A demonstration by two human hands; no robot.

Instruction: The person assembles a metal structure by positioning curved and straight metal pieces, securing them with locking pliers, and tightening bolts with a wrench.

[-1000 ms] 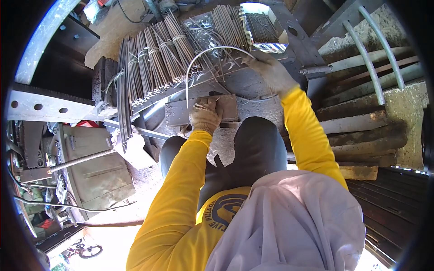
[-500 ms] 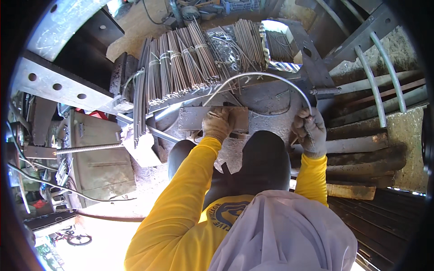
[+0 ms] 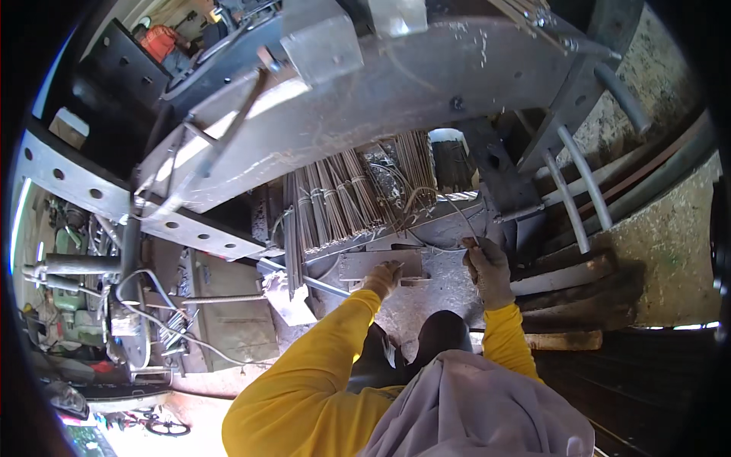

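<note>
At far left, 1 long grey beam point(image 3: 134, 208) with at least 6 round holes; up behind, 1 co-worker point(image 3: 158, 43) in a red-orange top. Across the top, 1 broad curved beam point(image 3: 365, 99), flecked with pale marks too small to read. On the bench point(image 3: 438, 215), toward its left end, at least 4 tied bundles of brown rods point(image 3: 343, 190), ends facing the front edge. Below that front edge, the left hand point(image 3: 383, 278), gloved, half curled on 1 flat grey block point(image 3: 411, 263); cannot tell whether gripping anything. Back on the bench, 1 more bundle point(image 3: 413, 161), then 1 box point(image 3: 454, 167) of thin dark rods near the right end. Past the front edge, below the box, 1 thin rod point(image 3: 466, 218): dull grey, slightly bent, slanting down rightward into the right hand point(image 3: 489, 273), gloved, closed around the lower end; far end unclear. Farther right, 2 parallel pale grey bars point(image 3: 585, 179).
</note>
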